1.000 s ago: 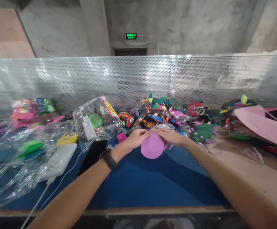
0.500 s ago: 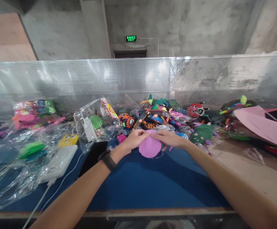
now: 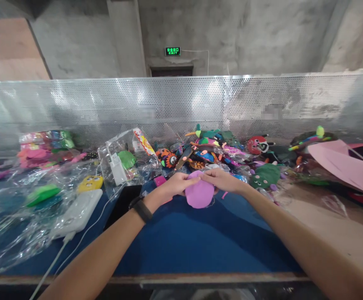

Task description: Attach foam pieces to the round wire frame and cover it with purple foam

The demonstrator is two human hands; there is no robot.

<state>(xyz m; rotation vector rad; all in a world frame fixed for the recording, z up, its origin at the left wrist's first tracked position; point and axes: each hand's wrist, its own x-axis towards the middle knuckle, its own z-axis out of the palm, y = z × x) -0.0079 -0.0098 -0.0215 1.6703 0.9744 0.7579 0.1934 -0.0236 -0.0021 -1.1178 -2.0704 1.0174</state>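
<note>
I see left hand (image 3: 175, 184) and right hand (image 3: 219, 180) both pinching top edge of purple felt piece (image 3: 199, 195) over blue tabletop (image 3: 181, 241) — thin grip; piece may slip into toy pile (image 3: 213, 150) behind.

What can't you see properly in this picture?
Head view:
- Far side of the purple felt piece: hidden by the left hand and right hand.
- Toys in the colourful pile: too small and overlapping to tell apart.
- Contents of the clear bags: blurred by glare.
- White cable: cut off at the bottom edge.
</note>
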